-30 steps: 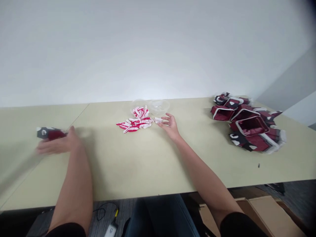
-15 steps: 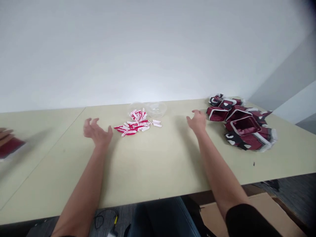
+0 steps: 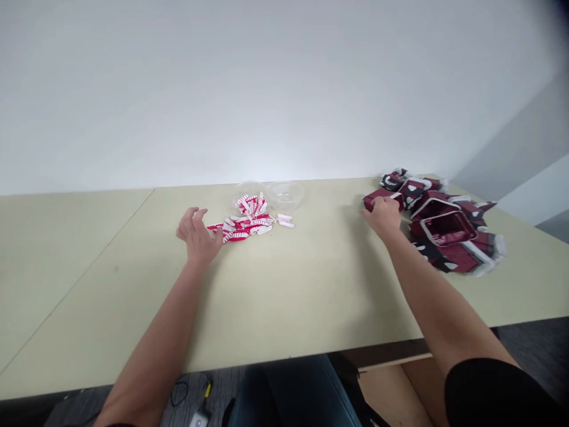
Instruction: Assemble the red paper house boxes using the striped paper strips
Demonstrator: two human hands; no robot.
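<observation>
On the right, my right hand (image 3: 384,214) is closed on a small dark-red box-like pouch (image 3: 377,196) at the near-left side of a heap. The heap holds several more such dark-red pouches (image 3: 448,229) with white rims and black-and-white patches. My left hand (image 3: 199,235) hovers with fingers apart beside a pile of red-and-white striped pieces (image 3: 244,225); nothing shows in it. Behind that pile, more striped pieces (image 3: 252,204) lie in a clear bowl. Two pale pieces (image 3: 285,220) rest a little to the right of the pile.
A second clear plastic bowl (image 3: 285,194) stands beside the first, near the wall. The pale table (image 3: 284,296) has a seam on its left. Below its front edge are an open cardboard box (image 3: 391,391) and a black cable with a yellow part (image 3: 207,389).
My right hand has moved right and closed on a dark-red pouch, which has tipped. My left hand has come right, closer to the striped pieces. Another hand with a dark-red item has left the far left.
</observation>
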